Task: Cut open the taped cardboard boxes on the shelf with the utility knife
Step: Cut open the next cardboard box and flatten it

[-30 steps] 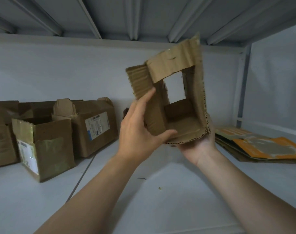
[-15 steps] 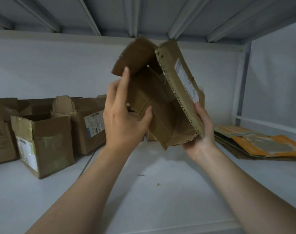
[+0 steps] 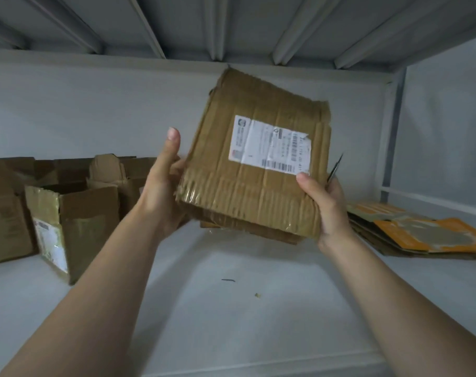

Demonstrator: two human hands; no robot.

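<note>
You are holding the flattened brown cardboard box (image 3: 253,170) over the white shelf (image 3: 231,322), your left hand (image 3: 160,191) and right hand (image 3: 330,210) pinching its side edges with their fingers, a thin dark blade (image 3: 335,170) jutting up from the right.

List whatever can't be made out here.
Head view:
- Utility knife: only a thin dark sliver, likely its blade, shows; the rest is hidden behind the right hand and held box.
- Left hand: fingers hidden behind the held box.
- Label: print too blurred to read.
- Leftmost box: cut off by the frame's left edge.
</note>
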